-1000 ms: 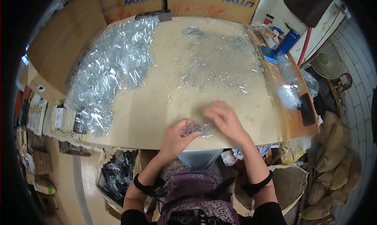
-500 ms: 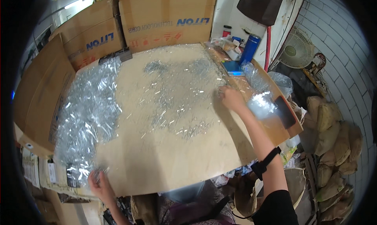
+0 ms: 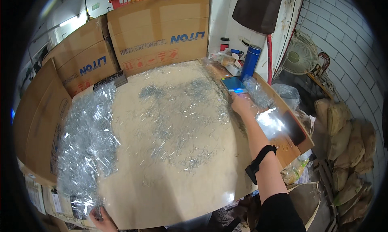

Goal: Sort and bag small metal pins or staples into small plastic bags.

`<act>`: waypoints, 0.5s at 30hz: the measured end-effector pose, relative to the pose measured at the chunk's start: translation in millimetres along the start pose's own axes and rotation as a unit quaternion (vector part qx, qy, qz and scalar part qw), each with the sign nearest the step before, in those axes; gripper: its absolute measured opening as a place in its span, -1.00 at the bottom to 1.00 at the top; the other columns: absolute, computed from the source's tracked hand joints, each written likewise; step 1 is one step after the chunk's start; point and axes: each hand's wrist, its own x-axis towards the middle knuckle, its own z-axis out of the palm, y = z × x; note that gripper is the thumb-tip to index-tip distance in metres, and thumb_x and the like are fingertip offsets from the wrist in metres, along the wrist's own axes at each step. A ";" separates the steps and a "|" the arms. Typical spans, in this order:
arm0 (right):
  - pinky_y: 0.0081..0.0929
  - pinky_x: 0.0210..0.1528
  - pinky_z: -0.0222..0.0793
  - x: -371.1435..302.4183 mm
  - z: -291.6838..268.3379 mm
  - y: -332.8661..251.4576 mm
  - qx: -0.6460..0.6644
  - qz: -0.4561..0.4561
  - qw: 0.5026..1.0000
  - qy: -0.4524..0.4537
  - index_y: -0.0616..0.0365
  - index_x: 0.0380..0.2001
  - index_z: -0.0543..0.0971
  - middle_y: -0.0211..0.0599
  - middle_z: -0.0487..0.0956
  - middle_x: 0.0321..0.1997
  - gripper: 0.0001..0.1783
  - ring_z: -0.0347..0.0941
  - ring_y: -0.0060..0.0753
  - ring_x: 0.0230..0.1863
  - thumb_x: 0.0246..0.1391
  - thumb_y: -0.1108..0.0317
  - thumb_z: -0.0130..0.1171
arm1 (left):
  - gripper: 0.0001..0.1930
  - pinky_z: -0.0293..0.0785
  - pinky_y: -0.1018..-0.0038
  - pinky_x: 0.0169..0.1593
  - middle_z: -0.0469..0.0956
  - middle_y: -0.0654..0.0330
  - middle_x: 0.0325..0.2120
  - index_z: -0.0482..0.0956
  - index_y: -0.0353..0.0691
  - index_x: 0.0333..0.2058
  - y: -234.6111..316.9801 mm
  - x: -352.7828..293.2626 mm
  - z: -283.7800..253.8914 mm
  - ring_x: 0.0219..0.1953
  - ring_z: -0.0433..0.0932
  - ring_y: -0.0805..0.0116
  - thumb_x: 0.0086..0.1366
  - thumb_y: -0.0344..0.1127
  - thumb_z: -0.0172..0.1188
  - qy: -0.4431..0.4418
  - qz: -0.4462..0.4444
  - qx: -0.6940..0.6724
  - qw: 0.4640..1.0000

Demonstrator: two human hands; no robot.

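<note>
My right hand (image 3: 241, 104) reaches to the right side of the board, its index finger stretched to the front edge of a small digital scale (image 3: 233, 84) with a lit blue display. Nothing shows in that hand. At the lower left, my left hand (image 3: 104, 220) has its fingers curled against the near end of a big heap of shiny clear slivers (image 3: 87, 139), with some between the fingertips. More loose slivers (image 3: 184, 118) lie scattered over the middle of the pale board (image 3: 137, 199). The picture's lower edge cuts off part of my left hand.
Cardboard boxes (image 3: 157, 29) wall the back and left. On the right wooden ledge stand a blue cylinder (image 3: 251, 62), a clear plastic bag (image 3: 258, 92) and a dark phone-like slab (image 3: 294, 129). A fan (image 3: 300, 53) and stacked brown sacks (image 3: 343, 141) are farther right.
My right hand has moved from the board's right edge to the scale, its index finger now extended. The view has shifted, so the board and my left hand appear lower.
</note>
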 end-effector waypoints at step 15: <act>-0.04 0.03 0.19 -83.6 -64.0 20.5 -0.030 -0.107 0.994 -0.002 0.15 -0.30 0.59 -0.02 0.55 -0.19 -0.74 0.46 -0.10 -0.05 -0.03 0.27 0.09 | -0.64 0.36 0.33 -0.15 0.47 0.04 -0.33 0.45 -0.42 -0.19 7.3 -2.8 2.1 -0.30 0.40 0.20 0.13 -0.30 0.28 0.085 0.089 0.138 0.983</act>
